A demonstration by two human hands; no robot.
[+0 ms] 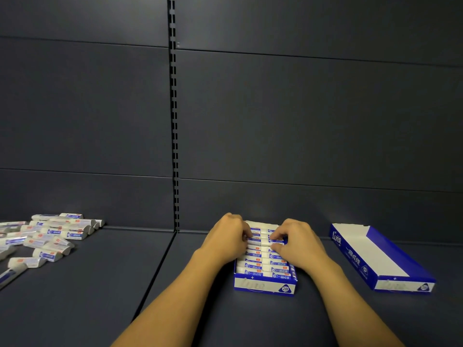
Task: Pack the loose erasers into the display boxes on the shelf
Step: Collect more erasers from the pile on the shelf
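A blue and white display box (263, 288) stands on the dark shelf at centre, holding rows of wrapped white erasers (260, 265). Over the left side of the box my left hand (229, 237) curls its fingers onto the erasers in the far rows. On the right side my right hand (297, 240) does the same, its fingertips down on an eraser. Whether either hand grips an eraser or only presses on it is hidden by the fingers. A second display box (390, 271), blue outside and white inside, lies to the right with nothing in it.
A heap of several loose wrapped erasers (47, 236) lies on the shelf at far left. The shelf's dark back panel (300, 121) rises behind the boxes, with a slotted upright (174, 121). A seam (155, 271) runs between two shelf boards.
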